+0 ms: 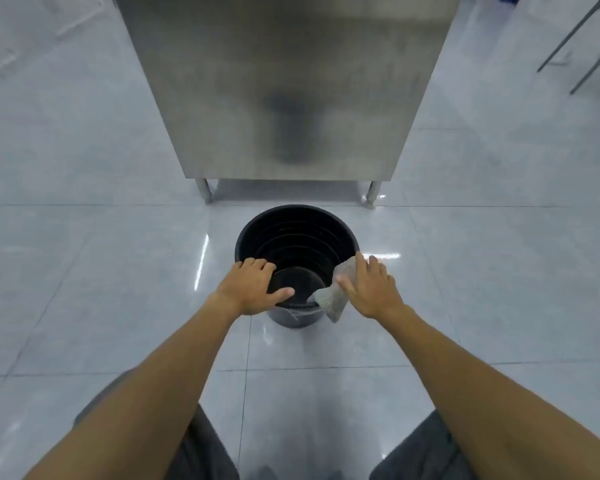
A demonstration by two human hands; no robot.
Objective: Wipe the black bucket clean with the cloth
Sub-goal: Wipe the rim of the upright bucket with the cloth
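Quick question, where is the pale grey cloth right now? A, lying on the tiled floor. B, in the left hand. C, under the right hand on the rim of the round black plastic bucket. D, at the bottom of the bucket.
C: the pale grey cloth hangs over the right rim of the round black plastic bucket with the right hand pressing on it, while the left hand holds the bare left rim.

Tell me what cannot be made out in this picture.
Head view:
- black bucket, near rim: hidden under left hand and cloth.
- cloth: partly covered by right hand.
- bucket's dirt: inside too dark.
- left hand's grip: fingertips unclear.
- steel cabinet: top cut off by frame edge.
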